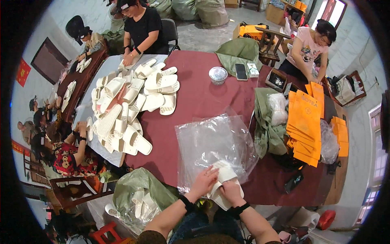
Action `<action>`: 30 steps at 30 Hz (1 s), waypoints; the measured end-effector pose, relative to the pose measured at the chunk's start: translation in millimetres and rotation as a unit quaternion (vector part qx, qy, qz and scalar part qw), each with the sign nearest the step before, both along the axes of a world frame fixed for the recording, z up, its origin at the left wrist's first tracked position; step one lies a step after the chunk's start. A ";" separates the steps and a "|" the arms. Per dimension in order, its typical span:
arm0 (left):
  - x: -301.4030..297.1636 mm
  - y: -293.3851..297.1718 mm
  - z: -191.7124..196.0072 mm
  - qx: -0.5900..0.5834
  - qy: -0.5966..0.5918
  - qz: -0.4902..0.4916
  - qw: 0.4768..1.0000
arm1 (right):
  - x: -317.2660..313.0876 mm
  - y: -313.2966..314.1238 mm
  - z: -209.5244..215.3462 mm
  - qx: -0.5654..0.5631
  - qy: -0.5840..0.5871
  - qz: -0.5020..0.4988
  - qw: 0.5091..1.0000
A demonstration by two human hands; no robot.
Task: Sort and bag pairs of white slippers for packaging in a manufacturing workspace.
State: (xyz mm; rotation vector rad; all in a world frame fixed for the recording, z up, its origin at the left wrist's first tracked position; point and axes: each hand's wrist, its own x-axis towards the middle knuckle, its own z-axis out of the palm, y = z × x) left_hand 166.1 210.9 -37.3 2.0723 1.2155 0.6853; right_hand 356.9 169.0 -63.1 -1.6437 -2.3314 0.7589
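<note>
From my feed, the white slipper (pixel 227 175) sat at the near edge of the table (pixel 260 197), its near end about at the rim; one or a pair, couldn't tell. Left hand (pixel 206 179) grasped its left side; right hand (pixel 232 192) had fingers at the strap, partly hidden, tightness unclear.

Room for moving: clear plastic bags (pixel 203 140) spread just beyond, touching the work. Left of them, a strip of red cloth (pixel 162 136) ran up to the slipper pile (pixel 109 122). Right side was tighter: green sack (pixel 268 138), then orange bags (pixel 304 122), with a dark phone-like thing (pixel 293 181) near the right corner. Far end held a bowl (pixel 218 75), a phone (pixel 241 72) and a small box (pixel 252 70).

Surface: wrinkled, dark red, with pale blue sheeting (pixel 87 112) under the pile. An open sack (pixel 164 189) of slippers stood by the near left edge. Room: grey floor (pixel 203 36), pale walls, stuffed sacks (pixel 211 14) far off, co-workers left, far left and far right.
</note>
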 end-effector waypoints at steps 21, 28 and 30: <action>-23.7 -28.4 9.3 -0.170 -0.280 0.381 0.865 | -48.5 49.1 -25.8 0.040 0.126 -0.008 0.991; -31.3 -16.8 -42.2 -0.402 -0.037 0.439 0.803 | -1.4 12.5 76.6 -0.264 0.356 0.012 0.896; -22.7 -23.7 -72.9 -0.367 -0.043 0.461 0.807 | 2.5 42.3 90.5 -0.140 0.427 -0.183 0.874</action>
